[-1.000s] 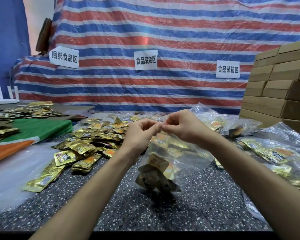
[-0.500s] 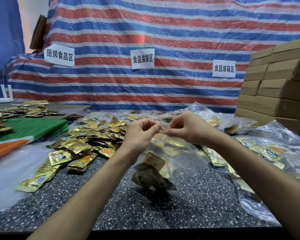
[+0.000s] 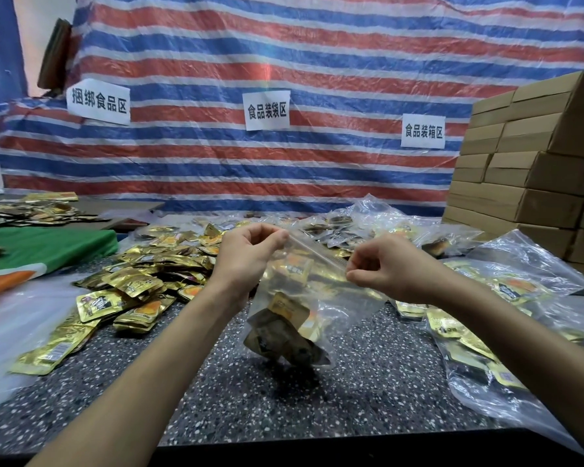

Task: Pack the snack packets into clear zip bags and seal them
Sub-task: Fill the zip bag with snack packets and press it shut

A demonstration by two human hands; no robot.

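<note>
Backed by striped tarp (image 3: 317, 62), w/ cardboard boxes (image 3: 536, 163) stacked at rt. On speckled table (image 3: 368, 382): loose snack packets (image 3: 142, 284) heaped left of ctr. Hanging above table ctr: clear zip bag (image 3: 344, 305), packets inside. Pinched along top strip by left hand (image 3: 246, 257) & right hand (image 3: 385, 267), fingers curled, one at each end.

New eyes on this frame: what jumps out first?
Dead centre, the left hand and right hand each keep a pinch grip on the top edge of a part-filled clear zip bag over the speckled table. Left of it lies a heap of loose gold snack packets. Behind hangs a red-white-blue striped tarp with white signs, and cardboard boxes are stacked at right.
</note>
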